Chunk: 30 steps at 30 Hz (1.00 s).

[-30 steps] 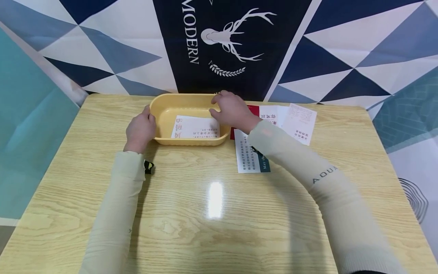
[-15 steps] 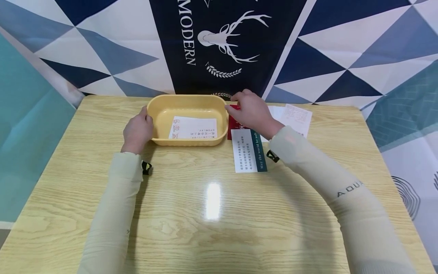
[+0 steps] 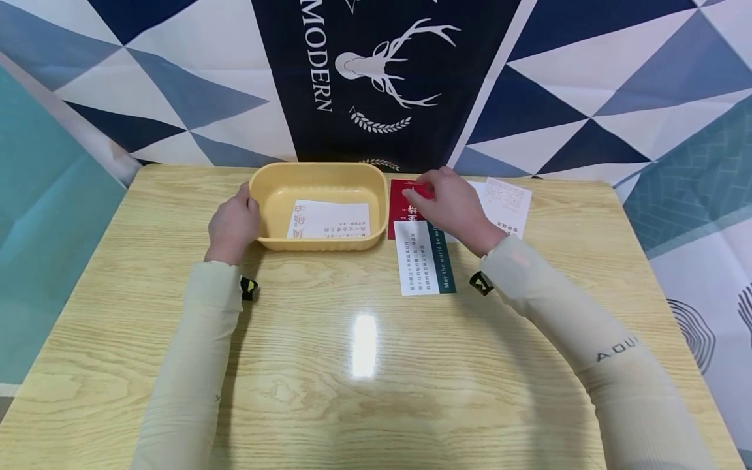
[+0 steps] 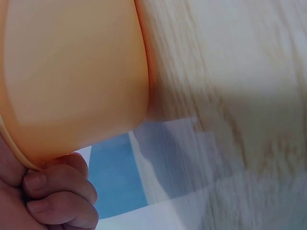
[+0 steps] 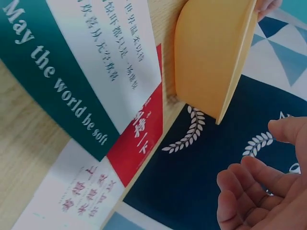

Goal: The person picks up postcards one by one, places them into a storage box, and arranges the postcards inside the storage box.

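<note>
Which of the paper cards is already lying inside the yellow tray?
The white card with red characters, lying flat on the floor of the yellow plastic tray. The red card, the white-and-green card and the other white cards lie on the wooden table, right of it.

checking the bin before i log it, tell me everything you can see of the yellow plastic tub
The yellow plastic tub is a shallow, rounded rectangular bin with a rolled rim, sitting upright at the far middle of the wooden table. One white printed card lies flat inside. The left hand grips its left end; a red card lies just beside its right wall.
</note>
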Each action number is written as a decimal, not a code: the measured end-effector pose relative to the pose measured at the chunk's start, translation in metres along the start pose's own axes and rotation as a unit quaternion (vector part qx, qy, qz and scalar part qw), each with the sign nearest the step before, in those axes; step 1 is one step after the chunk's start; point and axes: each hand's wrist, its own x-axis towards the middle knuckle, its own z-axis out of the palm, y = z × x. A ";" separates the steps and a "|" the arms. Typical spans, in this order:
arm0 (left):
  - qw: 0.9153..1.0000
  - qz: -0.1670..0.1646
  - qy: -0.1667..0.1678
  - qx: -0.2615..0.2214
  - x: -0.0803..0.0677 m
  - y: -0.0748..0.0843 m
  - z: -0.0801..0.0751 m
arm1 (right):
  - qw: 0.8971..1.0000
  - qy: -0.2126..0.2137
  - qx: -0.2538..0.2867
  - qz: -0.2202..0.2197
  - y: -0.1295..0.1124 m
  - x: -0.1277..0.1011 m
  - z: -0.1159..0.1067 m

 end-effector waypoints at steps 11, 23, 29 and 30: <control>1.000 0.000 0.000 0.001 0.001 0.002 -0.001 | 0.998 0.012 0.027 0.050 0.029 -0.011 -0.001; 1.000 -0.001 0.005 -0.005 0.002 0.000 0.001 | 0.992 -0.020 0.066 0.103 0.056 -0.025 0.019; 1.000 0.003 0.006 -0.004 0.001 0.000 0.001 | 0.989 -0.035 0.072 0.126 0.065 -0.029 0.028; 1.000 0.003 0.007 -0.005 0.000 0.000 0.001 | 0.988 -0.037 0.073 0.128 0.067 -0.030 0.029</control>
